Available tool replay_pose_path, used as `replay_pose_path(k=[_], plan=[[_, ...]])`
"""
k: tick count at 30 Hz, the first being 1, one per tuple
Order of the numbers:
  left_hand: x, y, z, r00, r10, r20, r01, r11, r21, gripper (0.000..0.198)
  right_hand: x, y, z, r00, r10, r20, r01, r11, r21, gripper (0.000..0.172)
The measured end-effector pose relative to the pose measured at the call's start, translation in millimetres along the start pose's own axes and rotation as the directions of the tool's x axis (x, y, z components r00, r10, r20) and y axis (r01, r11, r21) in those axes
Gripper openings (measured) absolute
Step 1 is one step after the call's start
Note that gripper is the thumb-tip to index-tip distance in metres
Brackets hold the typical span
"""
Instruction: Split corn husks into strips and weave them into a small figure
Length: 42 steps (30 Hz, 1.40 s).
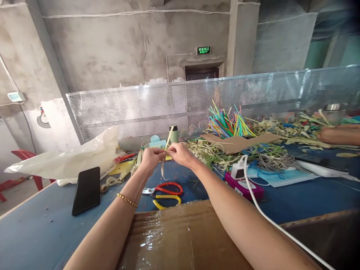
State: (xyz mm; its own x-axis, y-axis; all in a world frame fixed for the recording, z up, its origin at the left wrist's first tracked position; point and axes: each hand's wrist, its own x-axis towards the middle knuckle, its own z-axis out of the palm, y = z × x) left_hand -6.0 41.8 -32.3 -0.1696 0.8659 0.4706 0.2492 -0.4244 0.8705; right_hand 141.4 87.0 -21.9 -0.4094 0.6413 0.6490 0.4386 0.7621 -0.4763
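Note:
My left hand [152,157] and my right hand [180,153] meet above the blue table, both closed in a pinch. Between their fingertips is a pale yellow-green strip [169,138], one end sticking up and a thin tail [162,169] hanging below. The strip looks like dried plant leaf; I cannot tell which fingers grip which part. Beneath the hands lie scissors [165,192] with one red and one yellow handle. Behind the hands stands a green bottle [174,134] with a dark lid.
A cardboard box [180,236] sits close in front of me. Left are a black phone [86,190] and a plastic bag [75,157]. Right are colourful stems [229,122], leaf scraps [206,152], a purple box [244,185] and a white cable [257,206]. Another person's hand [339,135] is far right.

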Motion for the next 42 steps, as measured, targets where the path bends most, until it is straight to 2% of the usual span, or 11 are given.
replay_pose_path(k=[4, 8, 11, 15, 22, 25, 28, 34, 42], plan=[[-3.2, 5.3, -0.3, 0.997, -0.036, 0.071, 0.041, 0.997, -0.060, 0.017, 2.7, 3.4, -0.8, 1.000, 0.005, -0.011, -0.002, 0.971, 0.239, 0.015], [-4.4, 6.6, -0.5, 0.995, -0.032, 0.092, 0.040, 0.995, -0.095, 0.022, 3.5, 1.2, -1.0, 0.998, 0.021, -0.067, -0.004, 0.970, 0.242, 0.013], [-4.0, 6.0, -1.0, 0.996, -0.016, 0.092, 0.023, 0.997, -0.076, 0.021, 2.8, -0.5, -0.6, 0.997, 0.061, -0.047, -0.046, 0.962, 0.268, 0.016], [-4.0, 8.2, -1.7, 0.994, -0.017, 0.109, 0.023, 0.998, -0.057, 0.020, 2.6, 0.8, 0.5, 0.999, 0.012, -0.040, 0.000, 0.953, 0.304, 0.012], [-6.8, 16.4, 0.6, 0.986, -0.042, 0.162, 0.054, 0.996, -0.074, 0.016, 0.8, -5.7, -2.6, 0.998, 0.064, -0.004, -0.053, 0.862, 0.504, 0.011], [-8.3, 16.4, 4.6, 0.992, -0.035, 0.124, 0.045, 0.996, -0.079, 0.016, -0.7, -8.0, -2.0, 0.997, 0.077, -0.023, -0.056, 0.872, 0.487, 0.010], [-9.6, 16.8, 8.2, 0.996, -0.042, 0.082, 0.048, 0.996, -0.070, 0.015, -0.5, -7.6, 0.9, 0.995, 0.072, -0.073, -0.038, 0.918, 0.395, 0.009], [-10.5, 20.4, 9.9, 0.996, -0.021, 0.091, 0.026, 0.998, -0.050, 0.010, 0.1, -8.8, 4.5, 0.987, 0.079, -0.138, -0.045, 0.972, 0.232, 0.009], [-10.3, 15.7, 12.1, 0.997, -0.008, 0.071, 0.008, 1.000, 0.001, 0.008, -2.6, -11.7, 6.4, 0.979, 0.146, -0.140, -0.101, 0.952, 0.288, 0.010]])
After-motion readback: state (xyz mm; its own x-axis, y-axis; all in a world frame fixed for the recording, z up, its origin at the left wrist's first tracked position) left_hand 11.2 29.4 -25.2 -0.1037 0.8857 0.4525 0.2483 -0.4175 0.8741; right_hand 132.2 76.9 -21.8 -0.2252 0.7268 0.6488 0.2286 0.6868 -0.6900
